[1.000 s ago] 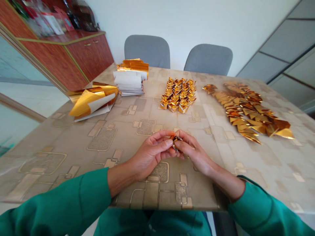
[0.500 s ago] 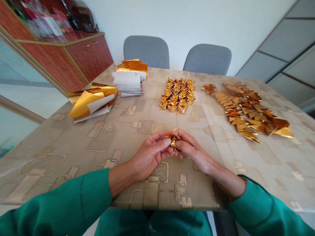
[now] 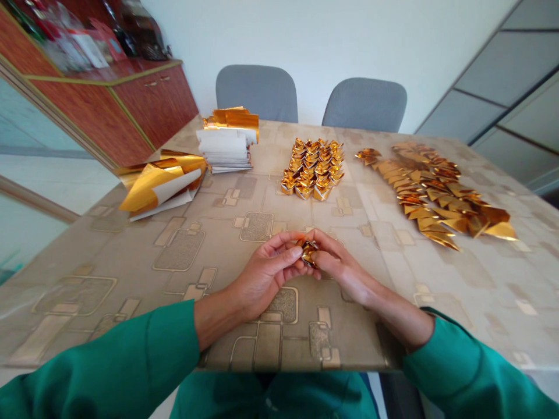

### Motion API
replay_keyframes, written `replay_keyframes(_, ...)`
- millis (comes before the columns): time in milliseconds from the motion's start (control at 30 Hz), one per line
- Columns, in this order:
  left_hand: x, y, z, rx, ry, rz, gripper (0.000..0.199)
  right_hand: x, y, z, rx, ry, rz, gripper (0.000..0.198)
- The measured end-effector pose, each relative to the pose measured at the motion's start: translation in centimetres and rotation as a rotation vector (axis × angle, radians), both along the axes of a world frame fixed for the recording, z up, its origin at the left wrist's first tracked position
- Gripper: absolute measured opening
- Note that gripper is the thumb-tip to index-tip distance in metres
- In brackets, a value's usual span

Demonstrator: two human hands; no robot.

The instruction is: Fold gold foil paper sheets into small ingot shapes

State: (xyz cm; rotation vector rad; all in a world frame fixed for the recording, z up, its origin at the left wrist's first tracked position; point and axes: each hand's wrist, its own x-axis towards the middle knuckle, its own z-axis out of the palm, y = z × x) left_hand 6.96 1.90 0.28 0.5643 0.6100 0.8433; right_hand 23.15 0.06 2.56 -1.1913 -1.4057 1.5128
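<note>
A small folded gold foil paper ingot (image 3: 309,254) is pinched between both hands above the near part of the table. My left hand (image 3: 273,270) is closed on its left side, thumb on top. From the right, my right hand (image 3: 343,267) grips it with the thumb pressed against the foil, fingers curled behind. Beyond the hands stand rows of finished-looking gold paper ingots (image 3: 313,169), packed close together. To the right lies a spread of flat folded gold paper pieces (image 3: 437,192).
A stack of white-backed gold paper (image 3: 225,148) stands at the back left, with loose curled gold sheets (image 3: 161,183) beside it. The patterned tablecloth (image 3: 179,250) covers the table. Two grey chairs (image 3: 257,93) stand behind it, and a red-brown cabinet (image 3: 152,107) is at left.
Both hands keep hold of the paper ingot in nearly the same place, with slight finger movement. The whole view has shifted slightly.
</note>
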Motion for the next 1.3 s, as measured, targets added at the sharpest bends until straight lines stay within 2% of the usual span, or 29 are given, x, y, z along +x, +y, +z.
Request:
replay_keyframes(267,0.1,0.2,-0.3,0.012,-0.005,0.023,0.026,0.0,-0.1,-0.4,0.047,-0.049,-0.016,0.012)
replay_keyframes(367,0.0,0.4,-0.2,-0.024,-0.039,0.062,0.031,0.2,-0.1,-0.4,0.076,-0.114,-0.014,0.031)
replay_keyframes(433,0.0,0.6,-0.1,-0.063,-0.051,0.097,0.033,0.2,0.0,-0.4,0.147,-0.170,-0.032,0.046)
replay_keyframes(500,-0.1,0.8,0.0,-0.096,-0.061,0.129,0.029,0.1,0.1,-0.6,0.252,-0.228,-0.080,0.052)
replay_keyframes(600,-0.1,1.1,0.0,-0.116,-0.066,0.148,0.026,0.0,0.5,-1.1,0.398,-0.316,-0.163,0.039)
replay_keyframes(700,-0.1,1.1,-0.1,-0.089,-0.023,0.155,0.027,-0.1,0.8,-1.4,0.458,-0.336,-0.187,0.022)
replay_keyframes(933,-0.2,1.0,-0.3,0.116,0.162,0.083,0.032,0.8,1.3,-1.4,0.500,-0.279,-0.173,0.019)
replay_keyframes(1100,-0.4,0.9,-0.3,0.159,0.278,0.055,0.041,4.0,3.5,-1.3,0.542,-0.388,-0.174,0.019)
replay_keyframes(1233,-0.5,0.9,-0.3,0.174,0.291,0.032,0.031,9.3,6.7,-1.4,0.604,-0.638,-0.336,0.020)
replay_keyframes(1300,-0.5,1.0,-0.4,0.190,0.304,0.022,0.026,11.6,8.2,-1.7,0.596,-0.783,-0.351,0.020)
